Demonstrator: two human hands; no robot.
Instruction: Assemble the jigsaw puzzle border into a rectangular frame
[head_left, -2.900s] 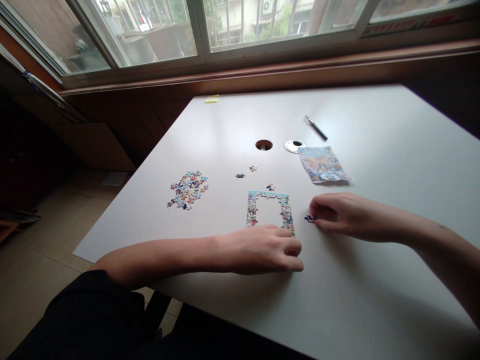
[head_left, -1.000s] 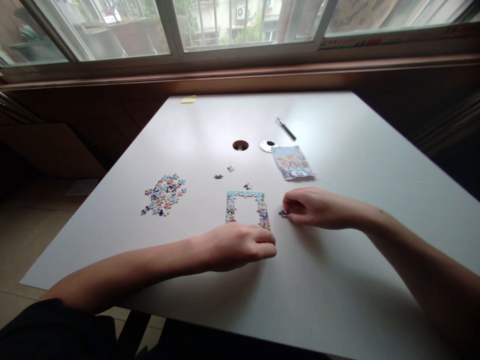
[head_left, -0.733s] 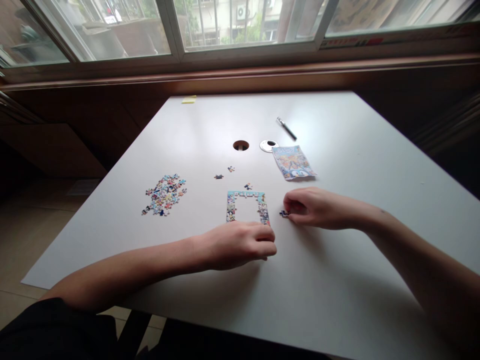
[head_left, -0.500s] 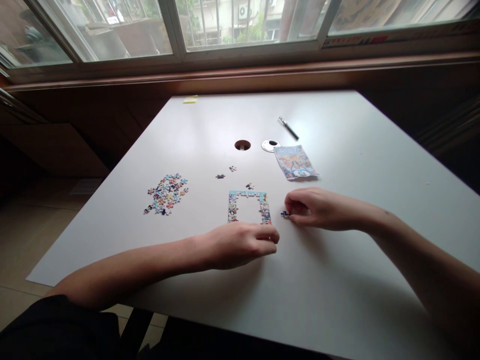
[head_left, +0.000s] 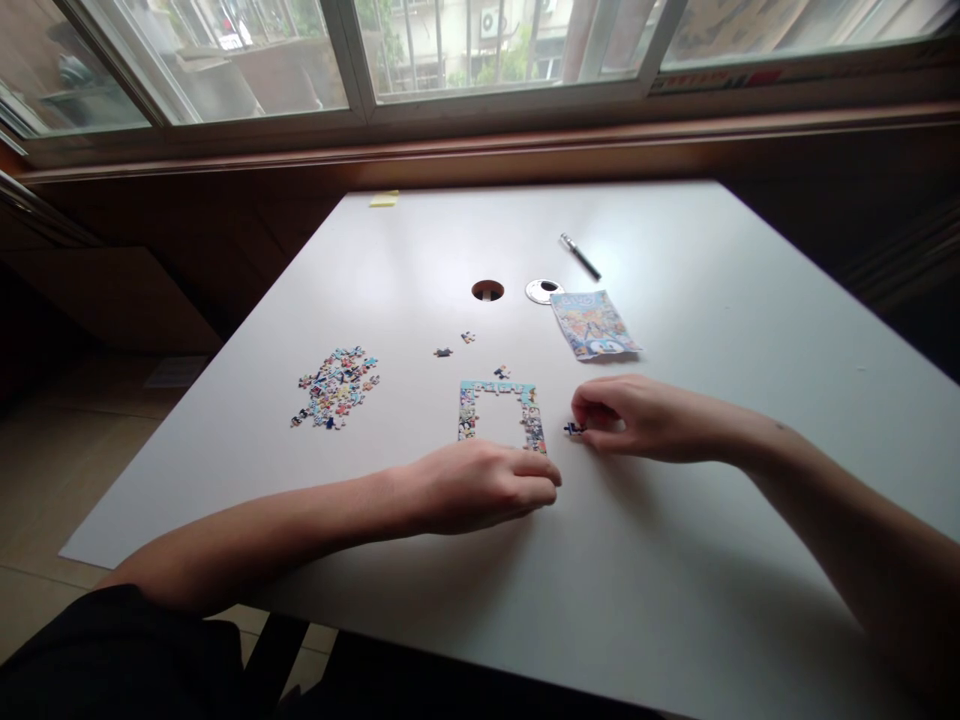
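- Where the white table [head_left: 675, 560] runs leftmost, a heap of loose pieces [head_left: 335, 386] lies untouched.
- Left hand [head_left: 480, 485] rests with curled fingers over the puzzle frame [head_left: 499, 413]'s near edge; any grip cannot be told.
- Right hand [head_left: 637, 415], just beside the frame, pinches a dark puzzle piece [head_left: 574, 429] at its fingertips, low on the table.

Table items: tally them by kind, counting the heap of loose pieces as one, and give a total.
Puzzle frame: 1
Heap of pieces: 1
Stray pieces: 4
Picture card: 1
Pen: 1
Round cap: 1
Yellow note: 1
Total: 10
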